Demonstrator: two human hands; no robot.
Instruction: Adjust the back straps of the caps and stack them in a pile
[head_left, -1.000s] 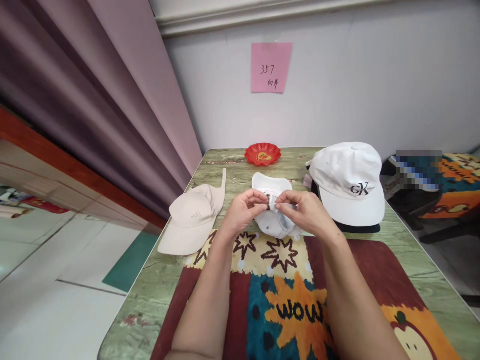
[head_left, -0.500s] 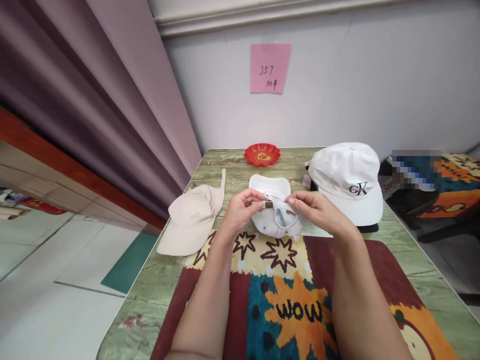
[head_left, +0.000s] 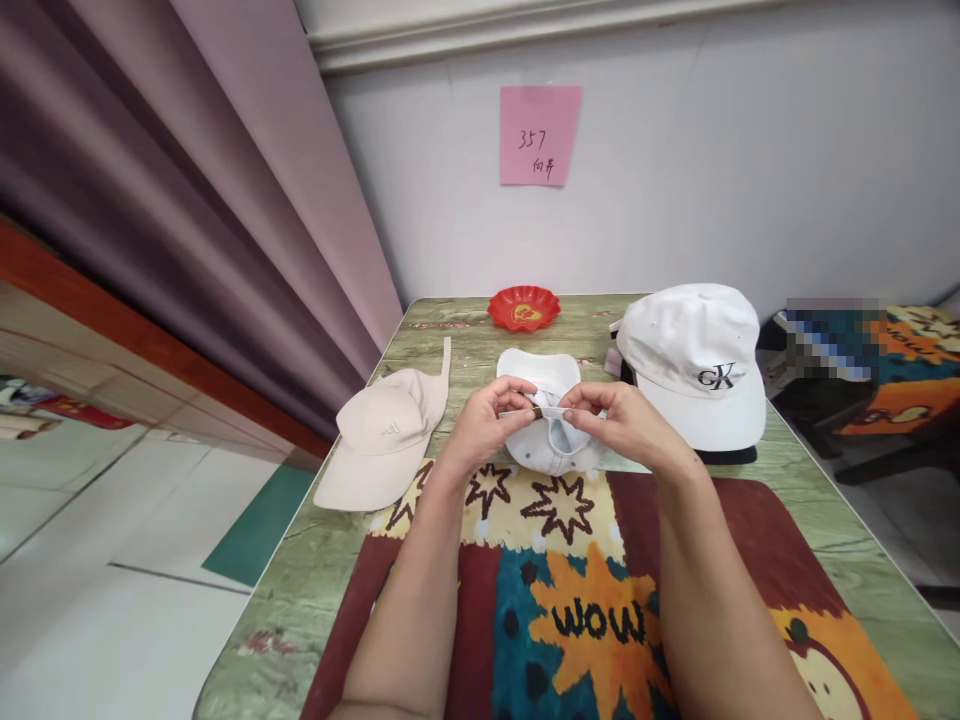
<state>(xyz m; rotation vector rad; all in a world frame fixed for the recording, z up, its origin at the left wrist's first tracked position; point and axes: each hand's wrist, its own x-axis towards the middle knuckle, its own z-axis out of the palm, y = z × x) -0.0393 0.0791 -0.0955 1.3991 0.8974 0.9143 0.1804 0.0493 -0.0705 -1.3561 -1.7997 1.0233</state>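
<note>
A white baseball cap lies in front of me at the far edge of the mat, its brim pointing away. Its back strap is pinched on both sides. My left hand grips the strap's left part, beside a small brown buckle. My right hand pinches the strap just right of the buckle, thumb against fingers. Both hands are closed, and the fingers partly hide the strap ends. Below the strap the cap's back opening shows.
A cream cap with a loose strap lies at the left. White caps marked CK are stacked at the right over a dark one. A red scalloped dish stands behind. Under my forearms is a patterned mat on the green table.
My right hand has moved left along the strap, closer to the left hand and the buckle. The strap is tilted more edge-on. The other caps and the dish have stayed put.
</note>
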